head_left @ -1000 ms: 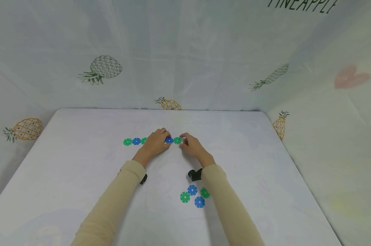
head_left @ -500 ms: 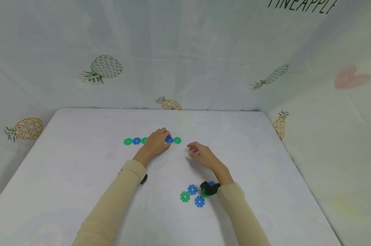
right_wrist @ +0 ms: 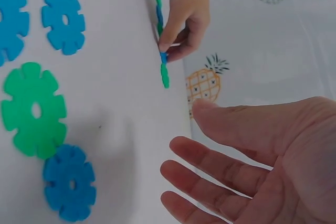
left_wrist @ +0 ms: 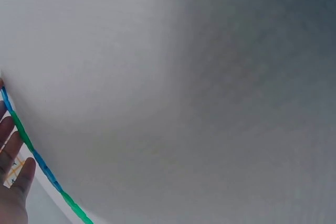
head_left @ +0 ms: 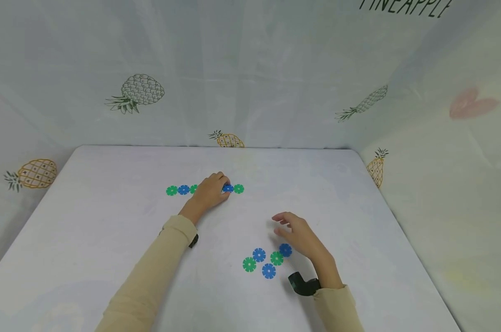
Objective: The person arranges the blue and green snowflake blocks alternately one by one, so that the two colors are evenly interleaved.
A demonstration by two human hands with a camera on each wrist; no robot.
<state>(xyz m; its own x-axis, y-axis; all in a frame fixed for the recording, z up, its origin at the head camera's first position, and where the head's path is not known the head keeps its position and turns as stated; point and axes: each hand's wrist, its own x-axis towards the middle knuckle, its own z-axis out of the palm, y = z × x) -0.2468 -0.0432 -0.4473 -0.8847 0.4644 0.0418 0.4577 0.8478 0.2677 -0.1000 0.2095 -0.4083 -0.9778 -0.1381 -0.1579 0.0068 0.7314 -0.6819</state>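
Observation:
Near the back of the table lies a row of notched plastic interlocking discs, green and blue by turns. My left hand covers the row's middle and pinches a blue interlocking disc near its right end. A green interlocking disc forms that end. From the side, the left wrist view shows the row as a thin strip along the fingers. My right hand is over the table near the loose discs, fingers spread and nothing held. The nearest loose one to it is a blue disc.
Several loose discs lie together at the front middle, among them a green disc and a blue disc. The white table meets a pineapple-print cloth at its back edge.
My right hand has left the row's right end and come back toward me and to the right, over to the loose discs. The left hand stays on the row.

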